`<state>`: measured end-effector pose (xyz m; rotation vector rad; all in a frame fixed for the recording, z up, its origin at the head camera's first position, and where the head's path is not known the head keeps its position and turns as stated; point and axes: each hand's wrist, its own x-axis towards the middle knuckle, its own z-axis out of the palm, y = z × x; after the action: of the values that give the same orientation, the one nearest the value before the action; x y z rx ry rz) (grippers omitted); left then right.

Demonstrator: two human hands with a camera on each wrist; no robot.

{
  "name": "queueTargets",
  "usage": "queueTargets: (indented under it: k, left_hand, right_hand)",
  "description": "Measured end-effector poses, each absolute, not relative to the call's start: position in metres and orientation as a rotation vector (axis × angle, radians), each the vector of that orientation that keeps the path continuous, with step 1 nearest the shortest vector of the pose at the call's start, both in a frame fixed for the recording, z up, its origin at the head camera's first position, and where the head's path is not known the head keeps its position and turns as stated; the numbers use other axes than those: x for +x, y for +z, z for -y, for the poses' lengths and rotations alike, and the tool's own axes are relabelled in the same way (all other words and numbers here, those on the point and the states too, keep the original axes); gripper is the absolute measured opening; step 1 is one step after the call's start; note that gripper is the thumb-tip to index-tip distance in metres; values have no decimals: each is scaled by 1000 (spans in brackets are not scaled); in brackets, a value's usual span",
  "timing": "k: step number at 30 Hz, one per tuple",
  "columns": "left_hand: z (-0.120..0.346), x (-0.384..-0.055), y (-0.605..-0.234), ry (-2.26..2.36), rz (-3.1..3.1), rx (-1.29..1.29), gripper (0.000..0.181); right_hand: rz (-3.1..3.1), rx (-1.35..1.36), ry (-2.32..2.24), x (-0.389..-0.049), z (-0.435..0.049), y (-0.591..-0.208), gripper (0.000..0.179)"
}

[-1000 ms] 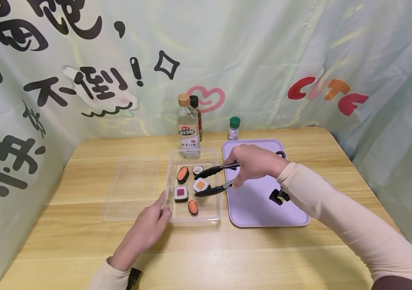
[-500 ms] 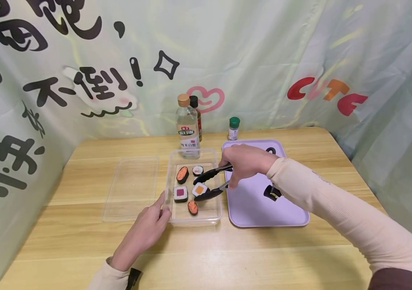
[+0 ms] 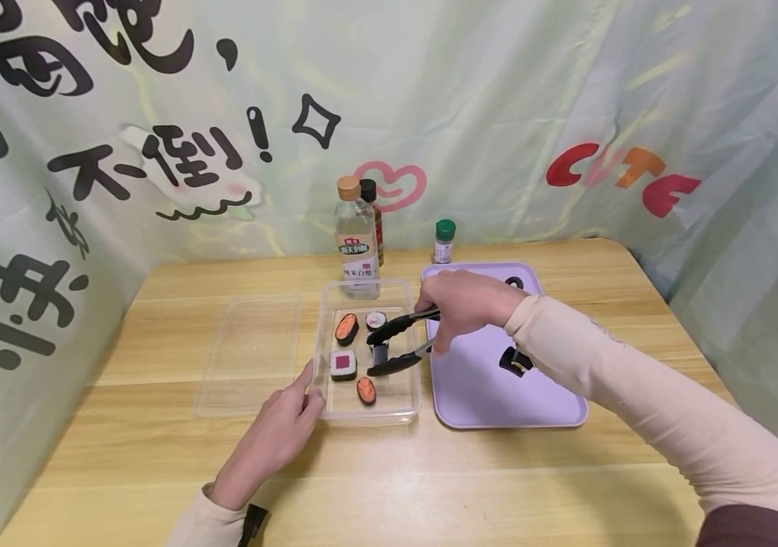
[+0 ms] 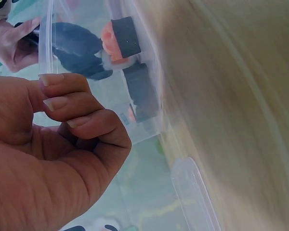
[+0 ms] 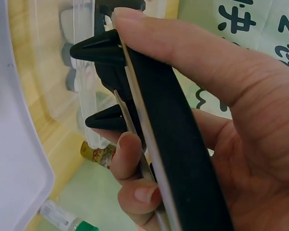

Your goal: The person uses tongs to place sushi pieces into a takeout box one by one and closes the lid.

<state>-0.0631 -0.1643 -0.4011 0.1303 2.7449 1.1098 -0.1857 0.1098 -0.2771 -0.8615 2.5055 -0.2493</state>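
My right hand (image 3: pixel 467 304) grips black-tipped metal tongs (image 3: pixel 396 328) over a clear plastic container (image 3: pixel 406 415). Between the tong tips sits a toy-like sushi roll (image 3: pixel 380 354), its dark side showing; whether the tips squeeze it is unclear. Around it in the container lie a square roll with a dark red centre (image 3: pixel 343 365), orange-topped sushi pieces (image 3: pixel 346 328) and a small round roll (image 3: pixel 376 320). My left hand (image 3: pixel 284 425) holds the container's near left corner, and its curled fingers (image 4: pixel 82 103) show at the rim in the left wrist view.
A lilac tray (image 3: pixel 485 403) lies right of the container, beneath my right forearm. A clear lid (image 3: pixel 248 357) lies flat at the left. Behind the container stand a vinegar bottle (image 3: pixel 356 235) and a dark-capped bottle (image 3: pixel 368 190). A green-capped shaker (image 3: pixel 444 241) stands behind the tray.
My right hand and the tongs have shifted slightly left. The roll between the tips has turned, so its white-and-orange face no longer shows. My left hand stays put.
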Motion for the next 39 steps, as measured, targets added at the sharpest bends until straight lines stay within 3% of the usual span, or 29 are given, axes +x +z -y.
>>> queueTargets:
  k: [16,32,39]
  left_hand:
    - [163,-63,-401,1092,-2751,129,61]
    - [164,-63,-401,1105,-2746,131,62]
    - [164,-63,-401,1094,-2760,134,62]
  right_hand:
    - [-2487,-900,-202,-189,-113,-271,30]
    - [-2594,-863,-182,-196,-94,-271,34]
    - [-2597,-841,-95,-193,-90,-263,48]
